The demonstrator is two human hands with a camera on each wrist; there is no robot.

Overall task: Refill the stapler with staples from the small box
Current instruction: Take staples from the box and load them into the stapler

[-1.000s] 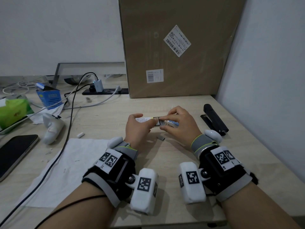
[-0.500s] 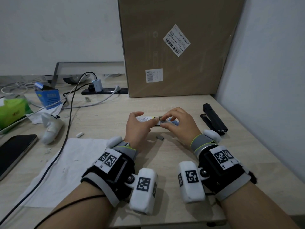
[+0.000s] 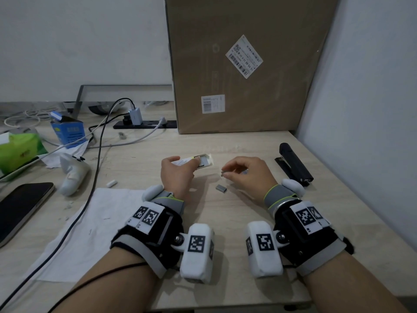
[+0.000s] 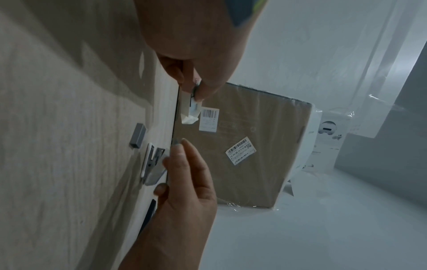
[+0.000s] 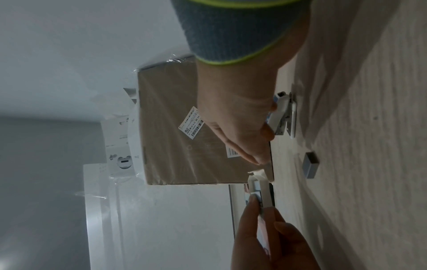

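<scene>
My left hand (image 3: 180, 170) grips the small white staple box (image 3: 198, 162), its inner tray slid out to the right. The same box (image 4: 190, 107) shows in the left wrist view. About a hand's width right of it, my right hand (image 3: 225, 175) pinches a small grey strip of staples (image 3: 223, 173) between thumb and forefinger, just above the table. A loose grey staple block (image 3: 221, 188) lies on the desk between my hands. Under my right hand lies a small white and silver stapler (image 5: 283, 117). A black stapler (image 3: 293, 164) rests at the far right.
A large cardboard box (image 3: 243, 64) stands against the wall behind. The wall (image 3: 361, 109) closes the right side. White paper (image 3: 90, 233), a black cable (image 3: 90, 188), a phone (image 3: 20, 206), a white controller (image 3: 72, 175) and a blue carton (image 3: 67, 131) lie on the left.
My right hand has come away from the box mouth and moved right, carrying a small strip of staples. The left hand still holds the box in the same place.
</scene>
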